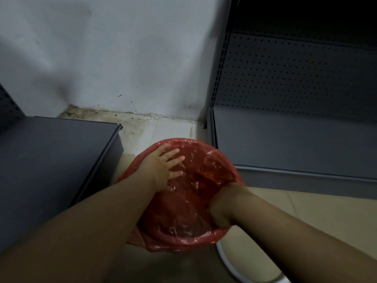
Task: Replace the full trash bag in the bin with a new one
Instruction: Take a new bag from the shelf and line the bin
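Red bag (183, 213) lines the bin on the floor between grey shelves (51, 160); the bin itself is hidden under the plastic. Left hand (163, 166) lies flat on the inner wall, fingers (175, 160) spread, gripping nothing. Right hand (222, 203) dips inside the right rim, its fingers out of sight, grip impossible to tell

Left hand (163, 166) presses red bag (183, 221); right hand (222, 203) (fingers hidden) reaches inside.
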Motion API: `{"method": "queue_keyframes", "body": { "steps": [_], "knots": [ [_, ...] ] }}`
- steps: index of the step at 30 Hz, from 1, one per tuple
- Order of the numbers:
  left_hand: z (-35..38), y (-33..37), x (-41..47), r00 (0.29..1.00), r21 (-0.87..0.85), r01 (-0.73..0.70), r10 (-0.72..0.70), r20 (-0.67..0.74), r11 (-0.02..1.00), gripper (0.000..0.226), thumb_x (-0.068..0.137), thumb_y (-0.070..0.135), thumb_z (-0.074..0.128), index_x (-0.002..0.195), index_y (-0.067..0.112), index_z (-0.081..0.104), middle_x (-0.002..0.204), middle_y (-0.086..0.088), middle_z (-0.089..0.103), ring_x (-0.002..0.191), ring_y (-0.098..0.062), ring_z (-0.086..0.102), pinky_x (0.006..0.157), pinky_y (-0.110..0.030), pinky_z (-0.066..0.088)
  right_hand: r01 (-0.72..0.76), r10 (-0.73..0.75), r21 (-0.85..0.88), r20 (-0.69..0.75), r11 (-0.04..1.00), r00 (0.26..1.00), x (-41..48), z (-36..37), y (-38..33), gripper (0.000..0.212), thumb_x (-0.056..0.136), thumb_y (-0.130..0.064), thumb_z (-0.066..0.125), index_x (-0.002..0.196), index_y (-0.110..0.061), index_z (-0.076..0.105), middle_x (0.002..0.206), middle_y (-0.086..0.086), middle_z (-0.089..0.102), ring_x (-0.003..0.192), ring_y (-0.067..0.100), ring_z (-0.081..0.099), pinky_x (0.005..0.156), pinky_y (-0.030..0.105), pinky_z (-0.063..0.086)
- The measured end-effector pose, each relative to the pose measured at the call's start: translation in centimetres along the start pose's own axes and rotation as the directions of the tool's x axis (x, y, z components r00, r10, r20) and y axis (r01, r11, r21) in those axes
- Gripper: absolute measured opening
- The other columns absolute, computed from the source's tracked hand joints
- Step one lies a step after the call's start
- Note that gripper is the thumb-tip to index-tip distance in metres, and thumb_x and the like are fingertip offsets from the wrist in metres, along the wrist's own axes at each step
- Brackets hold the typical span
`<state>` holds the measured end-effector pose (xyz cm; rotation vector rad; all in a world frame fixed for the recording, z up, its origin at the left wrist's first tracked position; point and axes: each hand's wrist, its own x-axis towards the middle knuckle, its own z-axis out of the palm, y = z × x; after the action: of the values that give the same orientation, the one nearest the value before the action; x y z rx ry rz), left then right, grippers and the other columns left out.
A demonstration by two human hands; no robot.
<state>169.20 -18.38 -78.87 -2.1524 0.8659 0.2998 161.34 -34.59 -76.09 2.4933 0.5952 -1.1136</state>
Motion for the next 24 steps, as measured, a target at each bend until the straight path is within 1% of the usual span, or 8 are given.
{"method": "queue_keyframes", "body": {
  "steps": [5,7,9,11,14,17,21,24],
  "knots": [
    [0.2,-0.3,-0.4,0.995,-0.056,0.098,-0.098,0.004,0.994,0.065,0.091,0.063,0.015,0.147,0.034,0.002,0.156,-0.001,-0.019,0.143,-0.021,-0.020,0.111,-0.049,-0.019,-0.050,0.045,0.081,0.054,0.995,0.998,-0.9,-0.8,-0.1,0.036,0.096,-0.013,0.047,0.131,-0.010,0.052,0.128,0.012,0.056,0.117,0.029,0.052,0.099,0.036,0.041],
    [-0.5,-0.1,-1.1,0.990,-0.199,0.117,-0.130,-0.054,0.973,0.062,0.093,0.059,0.014,0.148,0.030,0.009,0.158,-0.002,-0.010,0.145,-0.020,-0.013,0.114,-0.046,-0.014,-0.065,0.082,0.107,-0.159,0.992,0.984,-1.1,-1.0,0.0,0.029,0.095,-0.014,0.045,0.119,-0.009,0.061,0.118,0.011,0.063,0.107,0.028,0.058,0.091,0.036,0.046],
    [-1.3,0.1,-2.1,0.980,-0.377,0.122,-0.172,-0.101,0.918,0.058,0.095,0.053,0.014,0.147,0.027,0.019,0.159,-0.002,0.002,0.146,-0.019,-0.005,0.116,-0.045,-0.009,-0.058,0.086,0.074,-0.471,0.996,0.878,-0.9,-1.4,0.7,0.028,0.095,-0.016,0.041,0.104,-0.012,0.067,0.107,0.008,0.067,0.097,0.026,0.061,0.081,0.034,0.045],
    [-2.3,0.4,-3.5,0.980,-0.547,0.085,-0.170,-0.105,0.833,0.054,0.097,0.048,0.014,0.144,0.026,0.029,0.158,0.000,0.016,0.146,-0.018,0.006,0.117,-0.044,-0.003,-0.058,0.065,0.031,-0.635,0.998,0.770,-0.5,-1.8,1.8,0.032,0.096,-0.019,0.036,0.109,-0.012,0.066,0.115,0.006,0.063,0.108,0.025,0.056,0.089,0.035,0.041],
    [-3.4,1.7,-5.8,0.993,-0.768,-0.021,-0.074,-0.089,0.641,0.054,0.097,0.049,0.016,0.140,0.027,0.039,0.150,0.003,0.036,0.140,-0.016,0.027,0.118,-0.041,0.008,-0.112,0.079,-0.016,-0.609,0.994,0.789,0.7,-2.1,3.0,0.044,0.100,-0.028,0.027,0.139,-0.015,0.044,0.149,0.005,0.038,0.140,0.024,0.029,0.117,0.037,0.016],
    [-3.3,3.4,-7.7,0.994,-0.860,-0.095,-0.002,-0.111,0.501,0.051,0.094,0.055,0.019,0.129,0.035,0.049,0.135,0.007,0.054,0.123,-0.013,0.049,0.111,-0.040,0.032,-0.164,0.134,-0.017,-0.495,0.986,0.859,1.9,-1.5,3.7,0.054,0.102,-0.037,0.019,0.152,-0.017,0.015,0.161,0.002,0.008,0.149,0.019,0.003,0.119,0.038,-0.004],
    [-1.7,5.5,-9.0,0.980,-0.767,-0.172,0.025,-0.199,0.618,0.063,0.085,0.068,0.014,0.109,0.028,0.056,0.113,0.006,0.064,0.103,-0.015,0.059,0.095,-0.038,0.044,-0.199,0.160,-0.046,-0.434,0.979,0.886,2.7,-1.0,4.1,0.058,0.101,-0.042,0.020,0.152,-0.017,0.010,0.161,0.001,0.002,0.149,0.018,-0.004,0.119,0.038,-0.008],
    [-0.6,5.9,-9.3,0.944,-0.704,-0.238,-0.012,-0.330,0.669,0.078,0.074,0.073,0.003,0.103,0.025,0.057,0.104,0.005,0.067,0.094,-0.014,0.061,0.088,-0.035,0.047,-0.132,0.136,0.044,-0.507,0.990,0.851,2.3,-0.9,3.9,0.048,0.100,-0.040,0.028,0.142,-0.021,0.041,0.153,0.002,0.035,0.145,0.021,0.020,0.121,0.041,0.003]
  ]
}}
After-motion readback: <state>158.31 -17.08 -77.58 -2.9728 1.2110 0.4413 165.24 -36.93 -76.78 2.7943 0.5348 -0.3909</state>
